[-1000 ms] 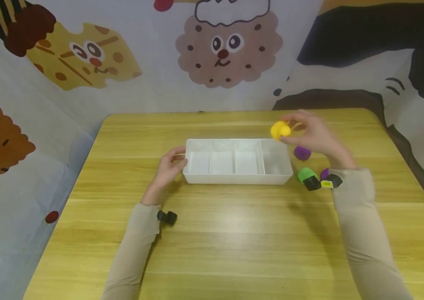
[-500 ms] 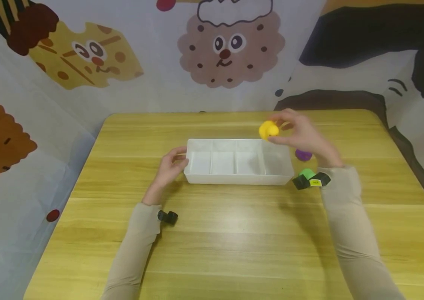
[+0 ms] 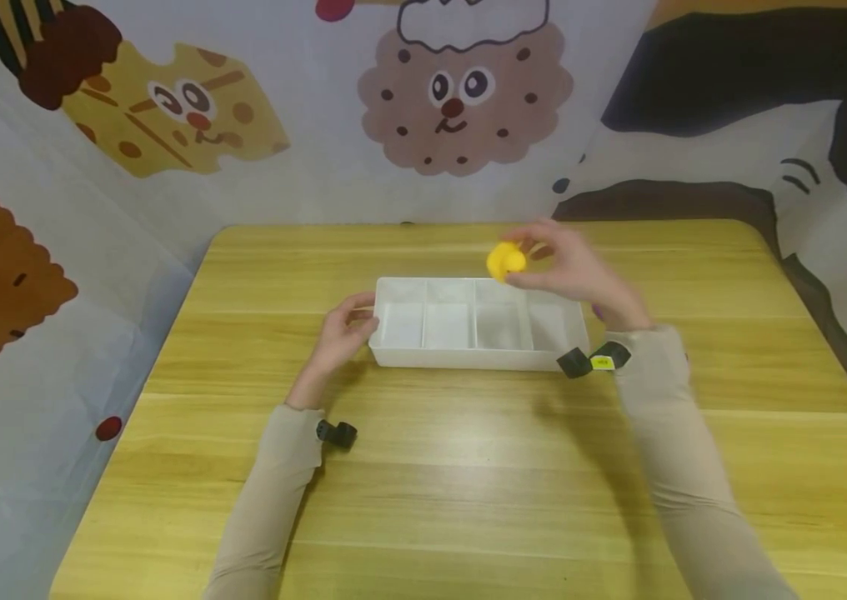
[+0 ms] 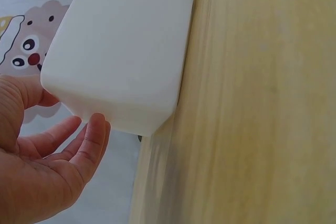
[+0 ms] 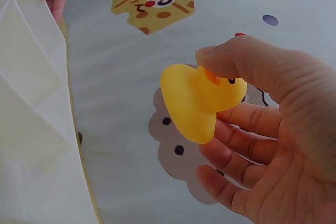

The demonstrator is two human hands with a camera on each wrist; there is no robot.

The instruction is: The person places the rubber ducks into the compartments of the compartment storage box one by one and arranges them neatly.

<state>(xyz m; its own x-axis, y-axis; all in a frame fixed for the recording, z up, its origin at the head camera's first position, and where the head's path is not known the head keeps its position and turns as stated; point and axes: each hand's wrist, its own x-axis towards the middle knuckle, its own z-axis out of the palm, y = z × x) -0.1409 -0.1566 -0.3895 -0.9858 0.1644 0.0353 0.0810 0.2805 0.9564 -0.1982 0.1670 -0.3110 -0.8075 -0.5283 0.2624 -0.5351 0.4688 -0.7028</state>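
head feed, watched from my remote seat. long white box sits flat on the worktop, open side up, 4 compartments in a row, long side towards the wearer. set so, i judge, every compartment can be reached from above.

left grip is at the box's left end, lightly closed on it: thumb at the rim, fingers bent by the outer end wall. i read it as steadying rather than lifting; the hold looks slack and the box is level.

right grip has the yellow duck, pinched between thumb and fingers, parted only about as far as the duck's width. right wrist feed: thumb beside the orange beak, fingers on the opposite side, little finger apart, body jutting out past the tips. probably a fingertip hold because the toy is small and looks light; it keeps the palm off it.

duck's place: in the air by the box's far rim, roughly in line with the 3rd compartment from the left. height over the rim i cannot tell.

purple sliver just beside the box's right end, mostly behind the right wrist; shape unclear.
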